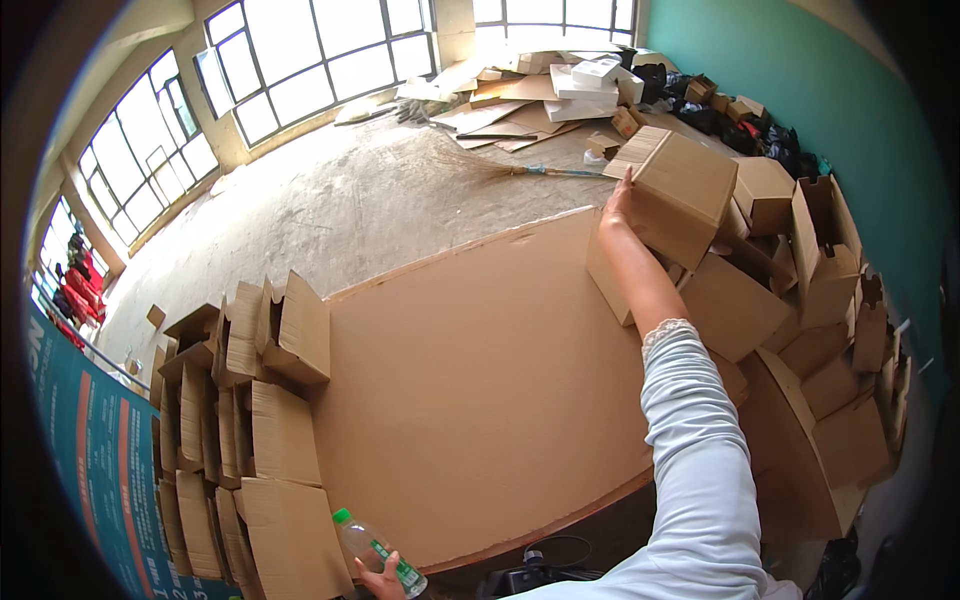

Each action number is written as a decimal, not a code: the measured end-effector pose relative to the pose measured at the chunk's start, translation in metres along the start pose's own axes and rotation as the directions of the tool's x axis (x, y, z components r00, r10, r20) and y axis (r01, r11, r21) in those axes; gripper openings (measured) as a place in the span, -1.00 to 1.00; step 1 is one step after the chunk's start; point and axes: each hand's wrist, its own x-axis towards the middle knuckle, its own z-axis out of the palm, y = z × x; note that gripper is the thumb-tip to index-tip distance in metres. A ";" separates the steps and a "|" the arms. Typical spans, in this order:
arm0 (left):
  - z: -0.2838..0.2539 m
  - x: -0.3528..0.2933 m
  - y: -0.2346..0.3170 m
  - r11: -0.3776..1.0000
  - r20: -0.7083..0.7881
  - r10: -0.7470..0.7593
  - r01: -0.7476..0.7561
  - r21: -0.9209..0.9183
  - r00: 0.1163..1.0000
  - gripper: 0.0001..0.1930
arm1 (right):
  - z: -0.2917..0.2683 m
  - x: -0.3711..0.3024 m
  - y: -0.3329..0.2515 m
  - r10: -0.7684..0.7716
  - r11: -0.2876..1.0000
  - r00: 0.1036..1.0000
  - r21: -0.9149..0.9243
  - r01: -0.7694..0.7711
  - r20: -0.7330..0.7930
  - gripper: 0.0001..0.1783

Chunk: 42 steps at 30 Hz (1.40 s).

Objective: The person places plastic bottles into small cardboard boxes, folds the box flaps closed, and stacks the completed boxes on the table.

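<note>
My left hand (381, 579), at the lower edge, is closed round a clear plastic bottle (360, 540) with a green cap and a green label. The bottle leans over the near left corner of a large flat cardboard sheet (480, 390). My right arm reaches far forward to the right. At its end my right hand (617, 207) grips the left side of a closed cardboard box (685, 180); its thumb and part of its fingers are hidden. That box is on top of a heap of other cartons.
Open cardboard boxes (285, 520) stand in rows along the left. More cartons (735, 305) are heaped on the right. A broom (480, 165) lies on the concrete floor beyond the sheet. Flattened cardboard, white boxes (585, 85) and black bags (715, 125) are piled at the back right.
</note>
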 end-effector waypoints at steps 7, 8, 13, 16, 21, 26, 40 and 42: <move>0.010 0.000 0.016 0.999 -0.105 -0.048 0.048 0.004 0.993 -0.61 | 0.046 -0.036 0.033 0.030 0.891 0.952 0.441 0.112 -0.303 -0.61; 0.011 -0.001 0.015 1.000 -0.104 -0.030 0.031 0.001 0.994 -0.62 | 0.049 -0.044 0.040 0.089 0.842 0.939 0.528 0.108 -0.333 -0.74; 0.009 -0.003 0.013 0.999 -0.082 -0.031 0.029 -0.025 0.996 -0.58 | 0.058 -0.122 0.129 0.359 0.719 0.742 0.674 0.166 -0.566 -0.77; 0.002 -0.004 0.003 0.990 -0.062 -0.045 0.036 -0.134 0.997 -0.57 | 0.036 -0.189 0.157 0.393 0.689 0.527 0.621 0.373 -0.753 -0.84; -0.012 -0.006 -0.001 0.990 -0.047 -0.026 0.020 -0.137 0.999 -0.53 | -0.012 -0.336 0.140 0.253 0.526 0.298 0.389 0.756 -0.921 -0.68; -0.031 -0.029 0.062 0.982 -0.006 -0.057 0.054 -0.179 0.998 -0.58 | -0.029 -0.432 0.063 0.054 -0.003 -0.004 -0.004 1.000 -0.999 -0.64; -0.092 0.013 0.229 0.797 0.105 0.562 -0.504 -0.333 0.820 -0.14 | -0.036 -0.512 0.048 -0.080 -0.082 -0.306 -0.300 0.951 -0.949 -0.66; -0.077 0.031 0.243 0.801 0.285 0.597 -0.576 -0.162 0.750 -0.14 | -0.039 -0.507 0.048 -0.094 -0.056 -0.310 -0.306 0.950 -0.946 -0.71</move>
